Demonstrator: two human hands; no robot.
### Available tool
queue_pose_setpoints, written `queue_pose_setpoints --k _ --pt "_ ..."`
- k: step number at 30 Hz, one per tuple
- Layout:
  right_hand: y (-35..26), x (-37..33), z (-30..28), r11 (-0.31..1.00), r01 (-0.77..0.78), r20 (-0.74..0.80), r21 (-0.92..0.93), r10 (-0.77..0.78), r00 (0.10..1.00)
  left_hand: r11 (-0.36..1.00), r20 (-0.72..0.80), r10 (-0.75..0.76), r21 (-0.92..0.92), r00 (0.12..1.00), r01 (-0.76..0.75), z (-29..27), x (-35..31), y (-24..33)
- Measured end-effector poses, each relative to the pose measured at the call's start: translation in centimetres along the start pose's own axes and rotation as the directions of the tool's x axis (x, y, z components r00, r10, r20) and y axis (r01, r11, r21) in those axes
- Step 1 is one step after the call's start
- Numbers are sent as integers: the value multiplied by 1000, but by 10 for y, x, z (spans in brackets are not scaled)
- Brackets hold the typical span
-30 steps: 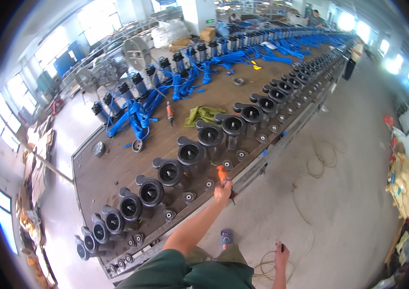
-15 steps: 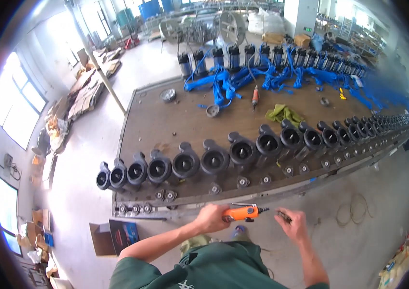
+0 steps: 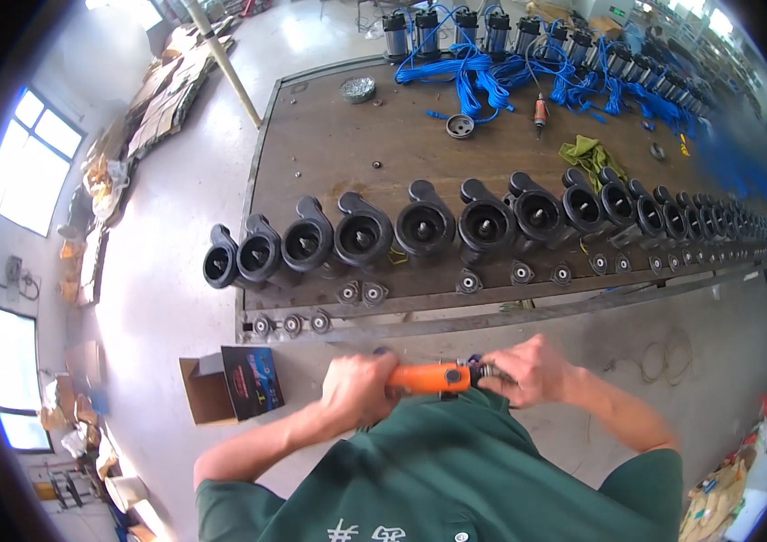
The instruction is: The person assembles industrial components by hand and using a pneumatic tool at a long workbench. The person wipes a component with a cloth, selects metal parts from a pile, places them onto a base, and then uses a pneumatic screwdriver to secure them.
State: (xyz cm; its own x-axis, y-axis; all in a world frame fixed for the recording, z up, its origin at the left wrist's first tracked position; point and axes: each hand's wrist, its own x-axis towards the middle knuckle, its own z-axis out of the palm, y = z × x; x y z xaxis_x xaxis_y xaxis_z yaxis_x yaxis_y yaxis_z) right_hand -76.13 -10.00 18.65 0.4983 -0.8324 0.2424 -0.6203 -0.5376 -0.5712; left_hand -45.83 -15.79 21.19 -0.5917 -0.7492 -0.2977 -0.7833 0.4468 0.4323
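Half a second on, both hands have drawn closer to the chest and the orange power tool (image 3: 428, 378) now lies level, its long axis running left to right between them. Left hand (image 3: 361, 387) is wrapped tight around the orange body; right hand (image 3: 528, 369) pinches the dark metal nose (image 3: 483, 370) at the tool's right end, so that hand is nearer the tip. Beyond, black pump housings (image 3: 424, 226) line the brown workbench (image 3: 329, 154), small flanges (image 3: 361, 292) along its near edge, a cardboard box (image 3: 230, 387) on the floor to the left.

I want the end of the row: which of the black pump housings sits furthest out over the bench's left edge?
The leftmost black housing, next to the bench corner, overhanging the floor.
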Motion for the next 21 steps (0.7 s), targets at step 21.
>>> queue_pose_setpoints --k 21 --pt "59 -11 126 770 -633 115 -80 638 761 899 -19 439 7 898 -439 132 172 -122"
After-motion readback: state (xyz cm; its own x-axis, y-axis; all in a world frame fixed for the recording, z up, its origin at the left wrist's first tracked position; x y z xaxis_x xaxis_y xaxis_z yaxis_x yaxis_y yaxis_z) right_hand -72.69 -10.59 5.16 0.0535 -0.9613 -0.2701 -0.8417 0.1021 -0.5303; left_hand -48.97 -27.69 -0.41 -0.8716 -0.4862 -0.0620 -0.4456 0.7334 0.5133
